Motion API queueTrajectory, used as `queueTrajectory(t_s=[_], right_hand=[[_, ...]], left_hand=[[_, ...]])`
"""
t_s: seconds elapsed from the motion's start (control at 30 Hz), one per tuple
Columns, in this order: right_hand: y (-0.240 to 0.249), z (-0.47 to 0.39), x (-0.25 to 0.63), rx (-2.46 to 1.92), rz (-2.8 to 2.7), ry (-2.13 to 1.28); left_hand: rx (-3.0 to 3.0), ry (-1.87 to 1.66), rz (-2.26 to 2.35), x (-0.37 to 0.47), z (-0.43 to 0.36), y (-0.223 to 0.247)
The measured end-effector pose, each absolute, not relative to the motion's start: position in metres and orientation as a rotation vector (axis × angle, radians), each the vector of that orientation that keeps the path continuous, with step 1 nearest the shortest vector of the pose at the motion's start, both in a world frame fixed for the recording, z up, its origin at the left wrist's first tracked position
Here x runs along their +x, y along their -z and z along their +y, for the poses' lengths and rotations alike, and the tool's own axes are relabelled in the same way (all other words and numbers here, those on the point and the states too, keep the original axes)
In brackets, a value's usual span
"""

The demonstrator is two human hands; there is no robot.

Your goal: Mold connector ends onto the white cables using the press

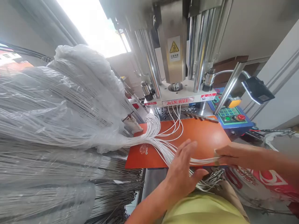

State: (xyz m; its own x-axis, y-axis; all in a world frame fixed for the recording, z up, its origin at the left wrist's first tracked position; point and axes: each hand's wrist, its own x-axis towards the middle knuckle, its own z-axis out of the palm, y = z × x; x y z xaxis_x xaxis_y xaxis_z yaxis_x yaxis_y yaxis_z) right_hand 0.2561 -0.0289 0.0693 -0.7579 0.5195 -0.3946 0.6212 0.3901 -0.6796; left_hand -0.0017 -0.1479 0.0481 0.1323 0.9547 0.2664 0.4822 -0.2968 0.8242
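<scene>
A bundle of thin white cables [163, 148] fans out across an orange board [201, 130]. At the board's front right edge, my right hand [230, 154] is closed round the ends of a few of these cables, which run level to the left. My left hand [181, 171] lies over the bundle with its fingers stretched out and its thumb apart. Whether its palm touches the cables is hidden. Some loose cable ends [212, 180] hang below the board, between my hands and my body. Several cables [176, 119] curve up into the press [178, 99].
Plastic-wrapped cable bundles [58, 102] fill the left side, with grey cables [112, 186] beneath. Behind the board stands the press with its steel columns. On the right are a blue control box [233, 121] with buttons, a lamp [258, 88], and a red-and-white sack [268, 183].
</scene>
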Motion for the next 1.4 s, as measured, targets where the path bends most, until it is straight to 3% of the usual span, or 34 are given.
queueTrajectory(t_s=[0.1,0.17,0.4,0.67,0.73,0.83,1.0,1.4], right_hand=[[-0.098,-0.013,0.221,0.652,2.566,1.268],[-0.103,0.004,0.219,0.657,2.549,1.253],[-0.056,0.051,0.251,0.77,2.511,1.684],[-0.036,0.047,0.227,0.724,2.933,0.797],[-0.033,0.062,0.239,0.859,3.042,0.898],[-0.026,0.08,0.256,1.069,3.036,1.425],[-0.019,0.055,0.242,0.975,2.671,2.103],[0.006,0.087,0.256,1.205,2.618,1.954]], left_hand=[[1.758,-0.807,1.056,0.033,-0.1,-0.059],[1.635,-0.708,1.025,0.043,-0.081,-0.051],[1.003,-0.547,1.03,0.026,-0.077,-0.004],[0.64,-0.502,1.01,0.046,-0.041,-0.009],[0.639,-0.525,1.027,0.048,-0.035,-0.014],[0.632,-0.553,1.034,0.049,-0.031,-0.019],[0.629,-0.548,1.016,0.055,-0.026,-0.013],[0.639,-0.68,0.94,0.042,-0.028,-0.011]])
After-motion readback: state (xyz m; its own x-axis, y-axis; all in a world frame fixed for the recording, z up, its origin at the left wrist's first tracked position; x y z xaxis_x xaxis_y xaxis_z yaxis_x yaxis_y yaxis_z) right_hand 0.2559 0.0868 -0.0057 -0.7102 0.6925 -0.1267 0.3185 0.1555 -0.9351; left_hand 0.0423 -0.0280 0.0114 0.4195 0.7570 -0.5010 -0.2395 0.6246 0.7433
